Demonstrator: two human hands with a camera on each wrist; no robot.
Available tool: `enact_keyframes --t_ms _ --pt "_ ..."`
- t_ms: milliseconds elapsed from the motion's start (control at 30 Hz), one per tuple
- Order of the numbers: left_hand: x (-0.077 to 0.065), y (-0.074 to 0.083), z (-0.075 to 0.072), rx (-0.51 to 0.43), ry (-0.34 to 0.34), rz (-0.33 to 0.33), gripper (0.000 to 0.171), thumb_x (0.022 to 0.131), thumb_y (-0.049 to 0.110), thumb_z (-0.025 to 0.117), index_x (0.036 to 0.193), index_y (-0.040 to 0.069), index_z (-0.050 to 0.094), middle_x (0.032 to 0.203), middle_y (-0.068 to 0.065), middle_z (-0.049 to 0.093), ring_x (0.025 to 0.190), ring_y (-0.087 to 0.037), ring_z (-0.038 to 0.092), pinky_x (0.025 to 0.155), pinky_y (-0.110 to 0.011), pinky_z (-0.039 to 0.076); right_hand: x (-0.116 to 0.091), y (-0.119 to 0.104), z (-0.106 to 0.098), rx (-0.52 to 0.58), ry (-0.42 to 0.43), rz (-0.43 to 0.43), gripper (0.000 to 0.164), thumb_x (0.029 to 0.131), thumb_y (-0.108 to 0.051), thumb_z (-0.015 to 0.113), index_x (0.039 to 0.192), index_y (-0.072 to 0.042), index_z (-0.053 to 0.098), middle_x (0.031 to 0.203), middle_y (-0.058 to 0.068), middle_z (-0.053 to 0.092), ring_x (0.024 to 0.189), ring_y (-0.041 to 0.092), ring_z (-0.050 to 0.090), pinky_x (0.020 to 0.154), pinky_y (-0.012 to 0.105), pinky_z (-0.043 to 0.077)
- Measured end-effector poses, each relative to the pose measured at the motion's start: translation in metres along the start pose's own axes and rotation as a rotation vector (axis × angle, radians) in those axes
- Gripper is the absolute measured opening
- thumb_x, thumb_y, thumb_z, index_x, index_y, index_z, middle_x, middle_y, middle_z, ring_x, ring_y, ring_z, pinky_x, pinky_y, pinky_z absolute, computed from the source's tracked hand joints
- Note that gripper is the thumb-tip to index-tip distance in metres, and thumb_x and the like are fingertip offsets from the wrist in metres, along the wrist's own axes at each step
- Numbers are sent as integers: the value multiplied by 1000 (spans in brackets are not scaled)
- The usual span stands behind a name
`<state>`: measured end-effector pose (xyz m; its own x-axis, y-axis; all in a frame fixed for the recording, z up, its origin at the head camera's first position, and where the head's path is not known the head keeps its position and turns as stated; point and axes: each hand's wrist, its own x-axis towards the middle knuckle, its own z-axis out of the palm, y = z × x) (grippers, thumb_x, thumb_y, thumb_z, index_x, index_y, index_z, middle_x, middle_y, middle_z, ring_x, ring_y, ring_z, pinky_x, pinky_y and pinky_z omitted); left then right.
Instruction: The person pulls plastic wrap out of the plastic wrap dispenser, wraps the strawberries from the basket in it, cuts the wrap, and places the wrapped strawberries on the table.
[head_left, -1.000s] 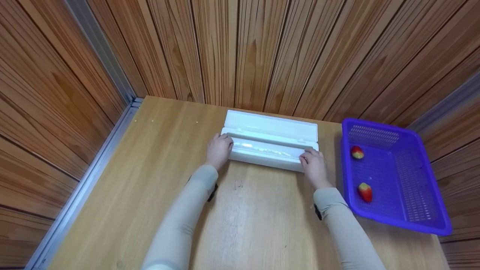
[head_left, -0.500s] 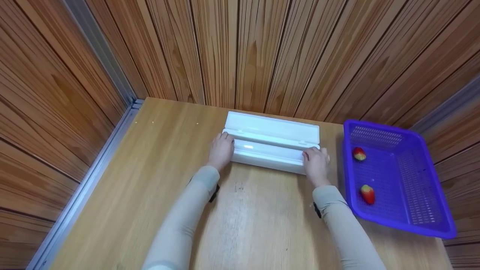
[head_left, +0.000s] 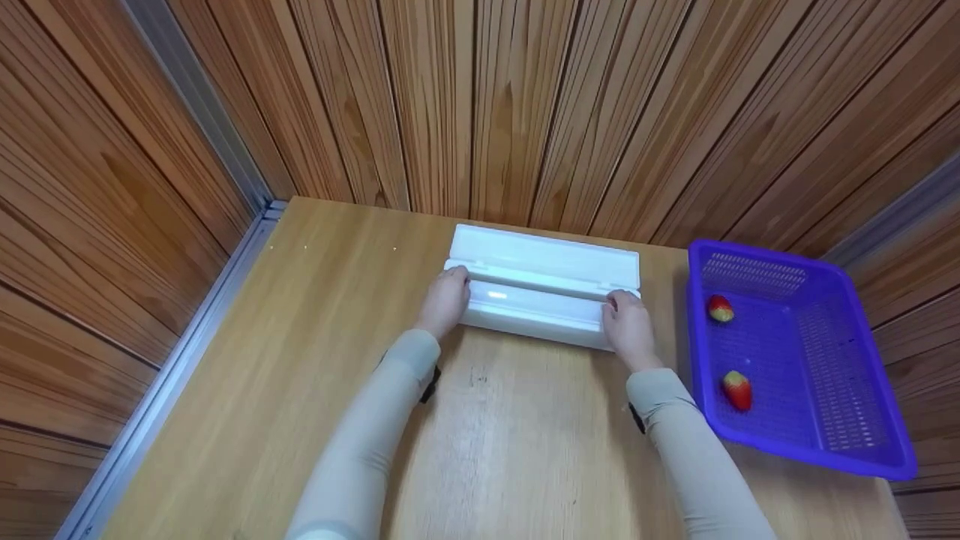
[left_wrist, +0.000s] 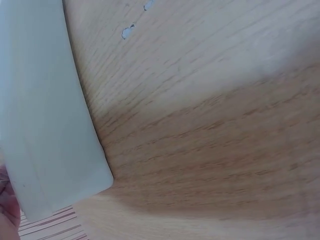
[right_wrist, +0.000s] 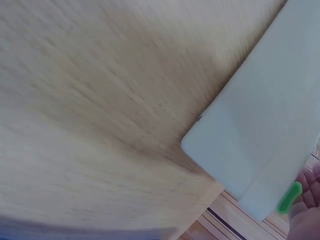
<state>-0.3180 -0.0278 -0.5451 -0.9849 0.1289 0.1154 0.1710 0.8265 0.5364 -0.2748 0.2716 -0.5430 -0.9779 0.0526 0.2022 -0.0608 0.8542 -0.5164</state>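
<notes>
A long white cling film dispenser box lies on the table, its lid folded back toward the wall. Smooth, glossy film shows along the top. My left hand is at the box's left end, its bent fingers pinching the film close to the top edge. At the opposite end my right hand holds the film with curled fingers. Beside those fingers, a small green tab shows in the right wrist view. The box's pale side hides most of the left hand in the left wrist view.
A purple plastic basket stands at the right with two strawberries inside. Wood-panelled walls rise behind and beside the table. A metal rail runs along the table's left edge.
The film, wrinkled and shiny a second ago, now looks smooth. Both hands have shifted slightly toward the back of the box, and the right fingers have drawn in.
</notes>
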Motion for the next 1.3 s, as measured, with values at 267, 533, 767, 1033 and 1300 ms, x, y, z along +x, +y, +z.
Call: enact_keyframes --t_ms 267,533,767,1033,1300 --pt "4 0 3 -74 -56 -13 17 91 12 40 103 11 52 97 -1 55 94 -17 51 83 -30 45 2 2 2 11 -18 -14 18 85 -6 50 98 5 59 98 19 57 97 33 52 85 43 44" --pt "5 0 4 -19 -42 45 17 88 15 51 100 11 63 93 -2 53 88 -16 50 78 -28 45 4 1 0 12 40 -10 12 83 -6 54 84 0 64 93 15 62 93 31 53 83 41 42" --pt "8 3 2 -87 24 29 13 86 12 54 90 7 65 92 -3 58 88 -17 57 78 -27 48 7 2 -2 108 62 91 13 83 -7 56 88 -2 67 89 14 66 85 28 61 76 39 48" --pt "10 3 -4 -290 62 -35 14 84 11 55 87 6 68 88 -5 66 86 -18 60 77 -29 49 10 1 -8 225 85 191 15 84 -12 56 89 -4 67 94 11 65 91 24 59 80 36 48" --pt "14 7 -18 -385 40 -75 16 85 14 55 93 8 68 93 -2 65 91 -15 59 82 -28 48 14 -4 -24 225 53 221 20 87 -20 52 96 -8 66 98 8 63 90 21 56 78 34 46"
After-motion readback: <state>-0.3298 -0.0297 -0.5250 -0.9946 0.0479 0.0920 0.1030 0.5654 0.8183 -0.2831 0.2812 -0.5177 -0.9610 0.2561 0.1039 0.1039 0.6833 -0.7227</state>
